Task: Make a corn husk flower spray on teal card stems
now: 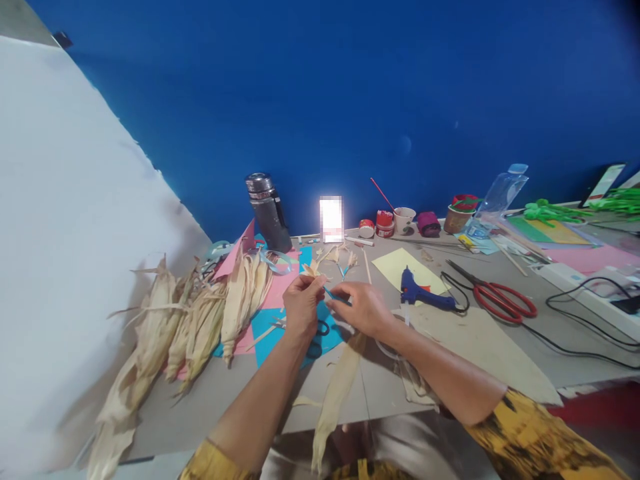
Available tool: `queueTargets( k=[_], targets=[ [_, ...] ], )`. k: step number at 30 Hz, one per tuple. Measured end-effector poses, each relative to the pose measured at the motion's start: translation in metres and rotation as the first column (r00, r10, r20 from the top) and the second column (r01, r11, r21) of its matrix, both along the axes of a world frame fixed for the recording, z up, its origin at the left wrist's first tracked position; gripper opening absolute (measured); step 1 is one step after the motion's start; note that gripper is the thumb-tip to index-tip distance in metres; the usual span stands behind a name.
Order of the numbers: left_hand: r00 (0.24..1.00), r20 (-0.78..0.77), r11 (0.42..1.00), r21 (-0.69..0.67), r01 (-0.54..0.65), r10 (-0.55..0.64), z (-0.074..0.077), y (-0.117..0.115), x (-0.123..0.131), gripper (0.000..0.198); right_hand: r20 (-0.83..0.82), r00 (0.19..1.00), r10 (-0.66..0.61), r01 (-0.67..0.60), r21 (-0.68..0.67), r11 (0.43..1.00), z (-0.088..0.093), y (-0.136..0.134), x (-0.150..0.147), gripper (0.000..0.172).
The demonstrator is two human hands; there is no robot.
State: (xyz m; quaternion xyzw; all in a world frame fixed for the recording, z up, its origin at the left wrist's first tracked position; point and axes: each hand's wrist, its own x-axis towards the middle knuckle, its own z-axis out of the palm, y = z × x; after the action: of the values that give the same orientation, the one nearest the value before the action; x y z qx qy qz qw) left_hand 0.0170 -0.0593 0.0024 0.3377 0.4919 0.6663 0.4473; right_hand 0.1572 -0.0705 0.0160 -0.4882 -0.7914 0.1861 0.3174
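Near the middle of the table, my left hand (pixel 303 300) pinches a small flower made of pale corn husk (pixel 313 269). A thin blue stem or strip (pixel 331 295) runs from beneath the flower towards my right hand (pixel 367 308), whose fingers are closed on it. Below my right hand hangs a long piece of corn husk (pixel 336 393), reaching over the table's front edge; whether that hand touches it I cannot tell. Dark-handled small scissors (pixel 323 327) lie on blue paper (pixel 267 333) under my left wrist. Behind my hands are more husk flowers (pixel 344 257) with blue stems.
Bundles of dried corn husk (pixel 155 333) lie at left, near a dark flask (pixel 270 213). To the right are a blue glue gun (pixel 425 293), large red-handled scissors (pixel 503 303), a power strip (pixel 590 300) with loose cords and a plastic bottle (pixel 500 200). A bright phone screen (pixel 331 219) stands behind.
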Motion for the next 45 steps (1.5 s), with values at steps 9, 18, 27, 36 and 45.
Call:
queueTargets(
  k=[9, 18, 27, 36, 45],
  targets=[
    [0.956, 0.031, 0.951, -0.100, 0.293, -0.291, 0.007, -0.009, 0.004, 0.032, -0.273, 0.960, -0.059, 0.007, -0.186, 0.983, -0.009, 0.012, 0.005, 0.016],
    [0.975, -0.010, 0.965, -0.145, 0.219, -0.223, 0.011, -0.009, 0.001, 0.028, -0.444, 0.896, -0.031, -0.111, -0.289, 0.951, 0.013, 0.019, 0.022, 0.028],
    [0.976, -0.057, 0.972, -0.126, 0.201, -0.209, 0.007, -0.007, 0.001, 0.030, -0.361, 0.933, 0.005, -0.107, -0.265, 0.958, 0.000, 0.017, 0.012, 0.020],
    [0.968, 0.019, 0.967, -0.048, 0.252, -0.251, 0.003, -0.006, 0.003, 0.028, -0.244, 0.969, -0.039, 0.015, -0.098, 0.995, -0.009, 0.017, 0.010, 0.010],
    [0.967, 0.151, 0.969, -0.107, 0.221, -0.204, 0.009, -0.002, -0.009, 0.032, -0.216, 0.968, -0.124, 0.100, -0.122, 0.988, 0.027, 0.030, 0.067, 0.028]
  ],
)
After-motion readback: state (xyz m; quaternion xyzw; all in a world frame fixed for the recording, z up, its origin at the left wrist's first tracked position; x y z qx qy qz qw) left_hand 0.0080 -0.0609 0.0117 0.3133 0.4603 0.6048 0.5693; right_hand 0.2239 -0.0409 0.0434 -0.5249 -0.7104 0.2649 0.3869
